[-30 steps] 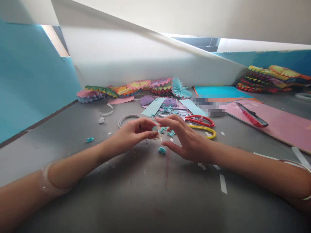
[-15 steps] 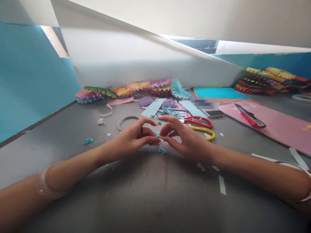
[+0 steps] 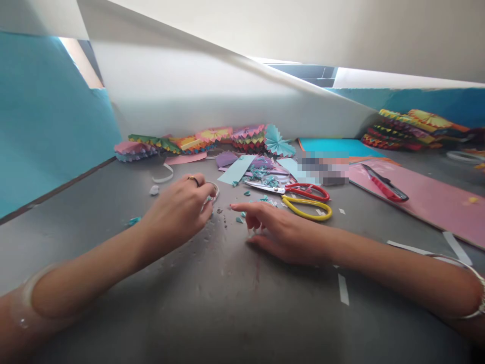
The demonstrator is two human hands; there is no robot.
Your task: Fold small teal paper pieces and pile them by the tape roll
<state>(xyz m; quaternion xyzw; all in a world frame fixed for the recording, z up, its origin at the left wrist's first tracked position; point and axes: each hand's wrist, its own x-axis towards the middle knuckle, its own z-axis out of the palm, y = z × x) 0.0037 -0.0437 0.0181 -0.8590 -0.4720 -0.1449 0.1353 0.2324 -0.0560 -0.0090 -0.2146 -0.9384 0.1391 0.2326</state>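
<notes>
My left hand (image 3: 182, 205), with a dark ring on one finger, is curled palm-down left of centre. A bit of teal shows at its fingertips, seemingly a small teal paper piece (image 3: 207, 201), mostly hidden by the fingers. Just behind it, a pale ring-shaped item (image 3: 215, 189) is partly covered. My right hand (image 3: 278, 227) hovers low over the grey table, index finger stretched out and thumb apart, with nothing visible between them. Beyond it lie scissors (image 3: 306, 207) with one red and one yellow handle, blades pointing left. Teal paper scraps (image 3: 261, 174) are scattered around them.
Folded paper fans (image 3: 248, 139) line the back of the table (image 3: 212, 303). A red cutter (image 3: 386, 186) rests on a pink sheet (image 3: 428, 197) at right. Blue card (image 3: 341, 147) and light-blue strips (image 3: 238, 169) lie behind. White paper strips (image 3: 343, 289) are strewn nearby.
My hands have parted from a shared pinch on a teal piece. The left moved left and turned palm-down; the right moved slightly down and opened. The scissors' blades are now uncovered.
</notes>
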